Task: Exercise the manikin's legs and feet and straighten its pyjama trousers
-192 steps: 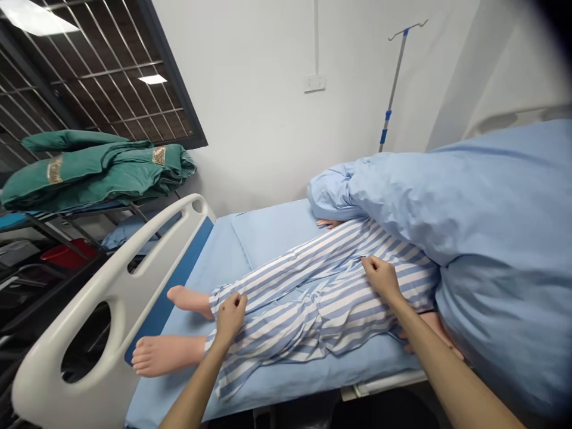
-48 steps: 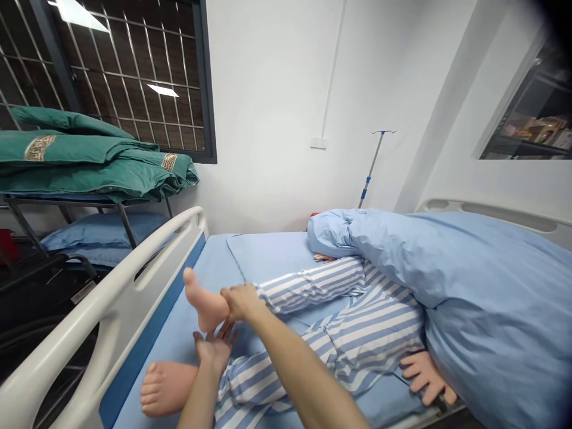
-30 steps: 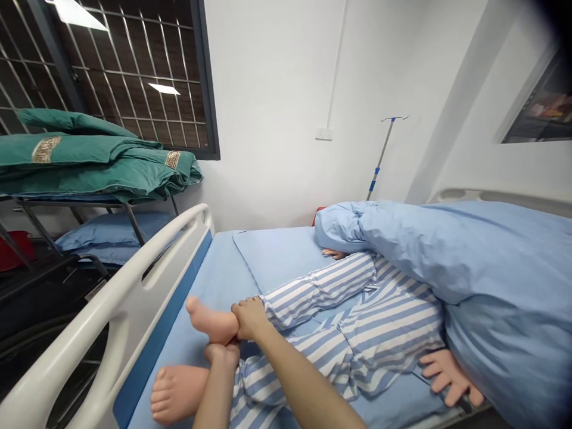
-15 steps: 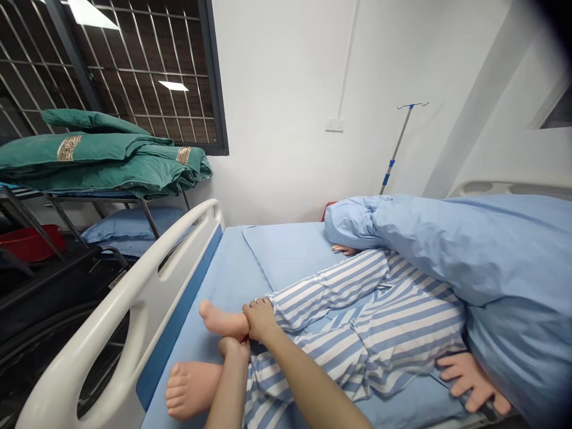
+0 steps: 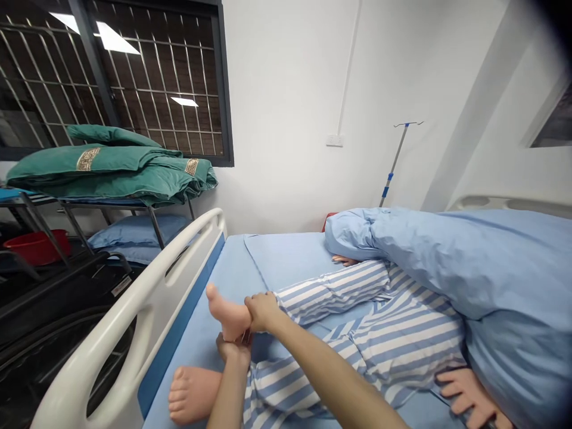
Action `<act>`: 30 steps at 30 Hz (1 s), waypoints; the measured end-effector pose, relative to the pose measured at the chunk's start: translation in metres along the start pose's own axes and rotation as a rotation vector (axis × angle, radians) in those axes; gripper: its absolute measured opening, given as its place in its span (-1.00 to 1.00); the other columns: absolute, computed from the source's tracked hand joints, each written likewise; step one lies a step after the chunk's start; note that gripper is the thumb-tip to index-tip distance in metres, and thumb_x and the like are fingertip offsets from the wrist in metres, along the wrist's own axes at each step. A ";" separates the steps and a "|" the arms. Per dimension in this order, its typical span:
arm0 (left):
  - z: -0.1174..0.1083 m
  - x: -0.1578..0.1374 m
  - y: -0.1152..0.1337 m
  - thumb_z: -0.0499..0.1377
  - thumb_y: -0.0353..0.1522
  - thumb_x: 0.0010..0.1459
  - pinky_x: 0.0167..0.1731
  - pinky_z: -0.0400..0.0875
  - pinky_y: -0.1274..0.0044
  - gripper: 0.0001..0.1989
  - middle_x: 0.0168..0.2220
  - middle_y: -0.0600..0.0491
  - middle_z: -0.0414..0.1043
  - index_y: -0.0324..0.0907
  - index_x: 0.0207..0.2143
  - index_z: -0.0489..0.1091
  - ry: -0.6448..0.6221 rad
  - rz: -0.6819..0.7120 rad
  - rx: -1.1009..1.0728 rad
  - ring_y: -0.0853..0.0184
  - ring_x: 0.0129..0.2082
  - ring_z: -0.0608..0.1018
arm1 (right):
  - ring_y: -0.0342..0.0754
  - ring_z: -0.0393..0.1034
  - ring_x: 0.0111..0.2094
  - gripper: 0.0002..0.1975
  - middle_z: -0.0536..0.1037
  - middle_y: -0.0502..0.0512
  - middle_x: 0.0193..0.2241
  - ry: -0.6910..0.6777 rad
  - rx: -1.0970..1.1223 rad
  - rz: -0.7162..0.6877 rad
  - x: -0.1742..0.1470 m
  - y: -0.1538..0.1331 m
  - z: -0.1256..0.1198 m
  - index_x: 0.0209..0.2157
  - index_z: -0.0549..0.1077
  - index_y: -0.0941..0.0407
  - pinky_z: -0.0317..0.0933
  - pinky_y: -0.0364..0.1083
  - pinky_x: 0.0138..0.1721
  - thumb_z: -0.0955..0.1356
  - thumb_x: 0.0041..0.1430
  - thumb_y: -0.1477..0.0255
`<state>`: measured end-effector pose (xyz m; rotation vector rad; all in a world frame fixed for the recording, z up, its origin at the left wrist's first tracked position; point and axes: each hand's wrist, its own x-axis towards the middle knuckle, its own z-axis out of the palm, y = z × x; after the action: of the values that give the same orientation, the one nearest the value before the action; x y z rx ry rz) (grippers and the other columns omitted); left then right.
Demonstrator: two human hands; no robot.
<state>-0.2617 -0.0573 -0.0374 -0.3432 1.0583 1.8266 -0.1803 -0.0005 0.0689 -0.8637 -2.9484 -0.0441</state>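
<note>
A manikin in blue-and-white striped trousers point(image 5: 402, 333) lies on the blue bed sheet point(image 5: 236, 268). My left hand point(image 5: 235, 348) is closed around the heel of its far foot point(image 5: 227, 316) from below; some of my fingers are hidden behind the heel. From above, my right hand point(image 5: 263, 311) wraps around the same ankle, beside the trouser cuff. That foot is lifted off the sheet with its toes pointing up. The near foot point(image 5: 193, 394) rests on the bed, left of my left forearm.
A white bed end board point(image 5: 147, 292) stands at the left, with a wheelchair point(image 5: 58, 316) beyond it. The blue quilt point(image 5: 429, 256) covers the manikin's upper part. Behind are an IV pole point(image 5: 395, 164), green folded bedding point(image 5: 116, 170) and a red basin point(image 5: 38, 245).
The far foot has risen and tipped toes-up, held in both my hands. More of the left hand now shows under the heel. My view has shifted slightly upward.
</note>
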 end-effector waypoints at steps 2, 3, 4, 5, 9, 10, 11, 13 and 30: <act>0.000 -0.001 -0.001 -0.21 -0.21 0.06 -0.52 0.31 0.46 -0.67 -0.46 -0.01 0.32 -0.17 -0.33 0.24 0.054 -0.014 -0.032 0.30 -0.51 0.42 | 0.07 0.35 -0.30 -0.54 0.46 0.09 -0.34 -0.017 0.021 0.008 -0.003 0.008 -0.035 -0.27 0.29 0.09 0.15 0.06 -0.26 0.35 -0.32 0.27; 0.000 -0.002 -0.002 -0.22 -0.22 0.07 -0.54 0.30 0.47 -0.68 -0.47 -0.01 0.32 -0.18 -0.37 0.24 0.068 -0.029 -0.038 0.32 -0.54 0.41 | 0.07 0.36 -0.31 -0.52 0.46 0.08 -0.35 -0.026 0.034 0.015 -0.004 0.014 -0.054 -0.27 0.29 0.08 0.16 0.05 -0.28 0.36 -0.33 0.26; 0.001 -0.003 -0.002 -0.23 -0.25 0.09 -0.55 0.29 0.49 -0.68 -0.48 -0.01 0.31 -0.19 -0.40 0.24 0.072 -0.045 -0.033 0.34 -0.55 0.40 | 0.06 0.36 -0.33 -0.51 0.47 0.06 -0.36 -0.025 0.054 0.027 -0.004 0.020 -0.074 -0.26 0.29 0.07 0.18 0.02 -0.31 0.36 -0.34 0.25; 0.001 -0.005 -0.003 -0.24 -0.27 0.10 -0.55 0.29 0.50 -0.68 -0.49 -0.01 0.30 -0.19 -0.42 0.23 0.073 -0.057 -0.028 0.35 -0.55 0.39 | 0.05 0.36 -0.35 -0.51 0.47 0.04 -0.37 -0.023 0.083 0.037 -0.004 0.027 -0.093 -0.26 0.29 0.07 0.19 -0.01 -0.35 0.36 -0.35 0.25; 0.002 -0.008 -0.003 -0.23 -0.33 0.11 -0.56 0.27 0.53 -0.72 -0.55 0.06 0.24 -0.18 -0.49 0.20 0.063 -0.087 0.006 0.40 -0.59 0.35 | -0.06 0.35 -0.39 -0.55 0.45 -0.04 -0.39 0.020 0.315 -0.014 -0.006 0.061 -0.166 -0.26 0.33 0.11 0.19 -0.16 -0.45 0.38 -0.33 0.34; 0.002 -0.008 -0.003 -0.20 -0.35 0.10 -0.56 0.27 0.54 -0.75 -0.57 0.08 0.21 -0.18 -0.50 0.20 0.061 -0.096 0.017 0.42 -0.60 0.34 | -0.08 0.35 -0.39 -0.55 0.45 -0.05 -0.40 0.038 0.382 -0.027 -0.007 0.070 -0.183 -0.27 0.34 0.13 0.18 -0.18 -0.44 0.38 -0.34 0.38; 0.003 -0.008 -0.003 -0.18 -0.36 0.09 -0.56 0.26 0.55 -0.77 -0.59 0.10 0.18 -0.18 -0.51 0.19 0.059 -0.104 0.028 0.43 -0.61 0.32 | -0.10 0.34 -0.39 -0.55 0.44 -0.05 -0.41 0.069 0.440 -0.027 -0.010 0.080 -0.199 -0.28 0.35 0.16 0.18 -0.20 -0.44 0.39 -0.35 0.42; 0.004 -0.009 -0.002 -0.18 -0.37 0.09 -0.56 0.26 0.55 -0.78 -0.60 0.11 0.17 -0.17 -0.52 0.18 0.056 -0.117 0.047 0.44 -0.62 0.30 | -0.12 0.33 -0.39 -0.55 0.44 -0.04 -0.42 0.148 0.528 0.011 -0.019 0.098 -0.229 -0.30 0.36 0.21 0.18 -0.22 -0.42 0.41 -0.38 0.47; 0.006 -0.016 0.000 -0.21 -0.35 0.07 -0.58 0.26 0.53 -0.73 -0.54 0.07 0.21 -0.18 -0.49 0.23 -0.007 -0.076 0.061 0.44 -0.60 0.30 | -0.13 0.35 -0.45 -0.70 0.42 0.01 -0.51 0.282 0.712 0.061 -0.080 0.184 -0.327 -0.39 0.40 0.27 0.31 -0.11 -0.39 0.41 -0.27 0.45</act>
<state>-0.2527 -0.0625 -0.0235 -0.3363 1.0792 1.7234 0.0057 0.0960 0.3908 -0.7443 -2.3840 0.7637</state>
